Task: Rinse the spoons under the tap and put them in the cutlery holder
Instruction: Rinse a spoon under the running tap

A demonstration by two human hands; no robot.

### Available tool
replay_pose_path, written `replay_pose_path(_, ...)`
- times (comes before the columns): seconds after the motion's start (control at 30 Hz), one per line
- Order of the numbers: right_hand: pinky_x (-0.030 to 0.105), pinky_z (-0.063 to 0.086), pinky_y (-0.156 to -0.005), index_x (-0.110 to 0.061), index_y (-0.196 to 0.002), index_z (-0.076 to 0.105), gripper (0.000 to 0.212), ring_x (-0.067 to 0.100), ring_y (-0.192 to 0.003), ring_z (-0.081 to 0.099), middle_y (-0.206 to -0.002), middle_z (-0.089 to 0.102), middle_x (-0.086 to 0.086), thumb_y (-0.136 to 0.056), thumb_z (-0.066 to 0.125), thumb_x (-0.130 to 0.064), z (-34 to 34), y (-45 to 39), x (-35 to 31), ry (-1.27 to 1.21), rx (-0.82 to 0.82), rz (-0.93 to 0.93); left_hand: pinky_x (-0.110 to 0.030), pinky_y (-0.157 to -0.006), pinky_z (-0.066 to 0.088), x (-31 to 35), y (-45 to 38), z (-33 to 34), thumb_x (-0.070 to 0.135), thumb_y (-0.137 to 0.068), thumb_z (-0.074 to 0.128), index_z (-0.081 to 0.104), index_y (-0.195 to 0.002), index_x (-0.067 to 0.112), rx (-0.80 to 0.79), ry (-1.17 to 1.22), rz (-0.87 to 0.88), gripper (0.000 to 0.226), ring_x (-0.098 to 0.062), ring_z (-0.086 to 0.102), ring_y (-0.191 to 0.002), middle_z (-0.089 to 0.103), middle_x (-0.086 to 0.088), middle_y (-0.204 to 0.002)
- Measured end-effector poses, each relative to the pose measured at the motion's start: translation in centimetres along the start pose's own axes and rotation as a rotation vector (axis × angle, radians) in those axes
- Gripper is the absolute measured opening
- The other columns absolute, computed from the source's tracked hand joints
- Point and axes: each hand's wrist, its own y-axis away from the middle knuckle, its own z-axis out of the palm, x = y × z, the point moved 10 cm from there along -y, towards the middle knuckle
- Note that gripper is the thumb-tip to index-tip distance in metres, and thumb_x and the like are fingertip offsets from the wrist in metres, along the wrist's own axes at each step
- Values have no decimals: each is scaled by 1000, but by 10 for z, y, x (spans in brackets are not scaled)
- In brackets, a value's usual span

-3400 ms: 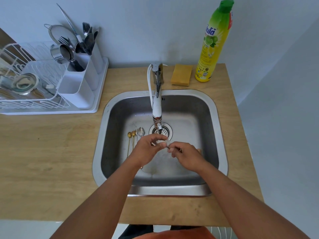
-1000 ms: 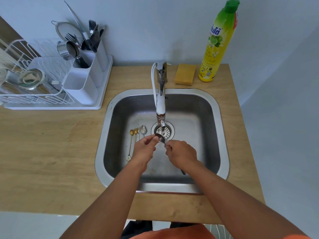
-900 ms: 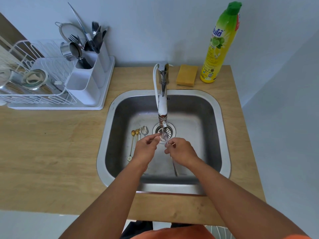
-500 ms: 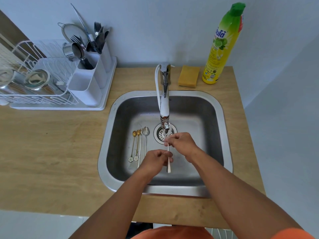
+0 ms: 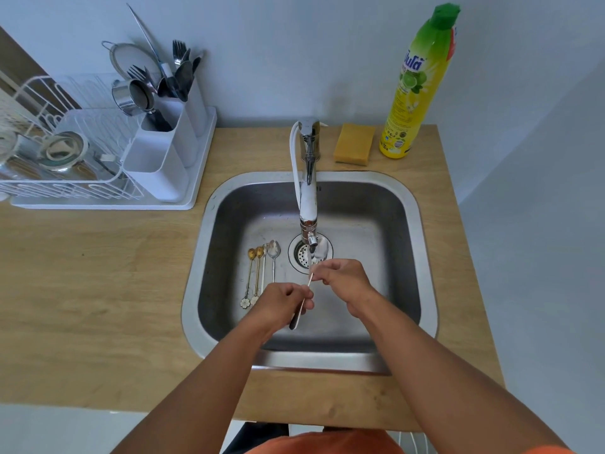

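At the far left of the counter [image 5: 98, 290], a white dish rack [image 5: 49, 152] is seen with the white cutlery holder [image 5: 163, 152] at its right end, forks and other utensils already standing in its rear compartments while the nearest compartment appears unfilled. In the steel sink [image 5: 422, 257], four small spoons [image 5: 262, 273] are laid side by side on the basin floor just left of the drain [image 5: 299, 253], two of them gold with flower-shaped handle ends. Further right, a long slim spoon [image 5: 304, 298] is held across the basin by both hands: its lower handle is pinched in the curled fingers of the left hand [image 5: 280, 304], while the upper stem, near the bowl, is gripped by the right hand [image 5: 343, 281]. The bowl is presented beneath the spout of the tap [image 5: 307, 204], where a thin stream is seen running onto it. The spoon is judged to be light, rigid and slick when wet, so it is best taken by the narrow handle with a firm pinch, never by the rounded bowl, from which it could slide. The flower-ended spoons are judged to be delicate at their ornaments and are better lifted by mid-stem. At the right rear of the counter, a yellow sponge [image 5: 353, 144] and a tall bottle of dish liquid [image 5: 415, 83] are set beside the tap
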Motion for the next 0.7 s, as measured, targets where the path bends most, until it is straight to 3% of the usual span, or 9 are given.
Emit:
replay_pose_path(0.13,23,48,-74,-12,-91,81,8,12,-83,63,-93,80,2,-83,80,-15,-6,-3,4,-102,46,29,-27,-66,48,-11,2,-8,33,-107,55,75,-105,18,-24,-67,-43,26,-6,67,-73,82,5,-88)
replay_pose_path(0.2,21,44,-67,-11,-96,80,13,9,-77,61,-96,81,5,-86,79,-19,-7,-2,7,-157,77,48,-30,-72,49,-14,0,-11,36,-107,53,75,-106,20,-27,-71,-64,27,-8,70,-80,82,5,-90)
replay_pose_path(0.33,13,39,-50,-10,-97,80,14,4,-67,58,-80,77,-3,-90,77,-23,1,-1,6,-214,92,57,-33,-78,54,-11,-6,-12,38,-106,53,77,-105,21,-6,-4,-125,29,-11,75,-86,82,5,-90)
replay_pose_path(0.43,8,37,-41,-7,-103,79,16,8,-72,60,-81,75,-1,-92,74,-18,17,2,7,-217,22,68,-35,-78,59,-7,-12,-11,41,-105,56,79,-105,20,35,163,-180,31,-13,78,-86,83,4,-91)
replay_pose_path(0.53,8,37,-41,-8,-102,80,15,11,-77,62,-82,75,-1,-94,72,-17,23,4,5,-206,-16,75,-35,-76,60,-8,-13,-7,45,-101,62,81,-103,22,47,273,-236,30,-12,75,-84,81,8,-87)
replay_pose_path(0.7,8,40,-49,-16,-96,79,10,-2,-69,62,-75,76,-13,-93,75,-24,6,-2,-2,-147,-10,42,-35,-75,59,-16,-13,3,39,-92,77,79,-108,23,36,411,-304,24,-13,73,-99,81,8,-93)
